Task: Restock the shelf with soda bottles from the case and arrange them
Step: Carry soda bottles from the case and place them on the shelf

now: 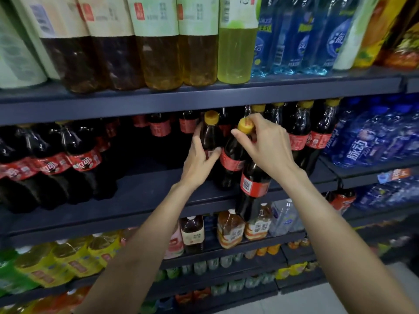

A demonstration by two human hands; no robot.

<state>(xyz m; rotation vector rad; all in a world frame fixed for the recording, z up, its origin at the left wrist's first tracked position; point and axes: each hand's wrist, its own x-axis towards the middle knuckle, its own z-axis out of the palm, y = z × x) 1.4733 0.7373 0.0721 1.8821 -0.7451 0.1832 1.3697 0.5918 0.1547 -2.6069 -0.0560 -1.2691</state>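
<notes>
A tilted bottle (247, 175) is being pinched at its cap by the right hand (265, 146), best stood upright beside the bottle (210, 137) being gripped by the left hand (199, 159).

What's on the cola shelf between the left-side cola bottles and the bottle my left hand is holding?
Head view: bare shelf between cola bottles and held bottle.

We can read little here: large white characters "脉动" stand on the blue bottle labels (360, 152) at about three o'clock. On the red labels of the cola bottles (85, 160) at nine o'clock we make out only "可", and the barcode on the tilted cola bottle (254, 185) and all other labels are too blurred to read.
</notes>
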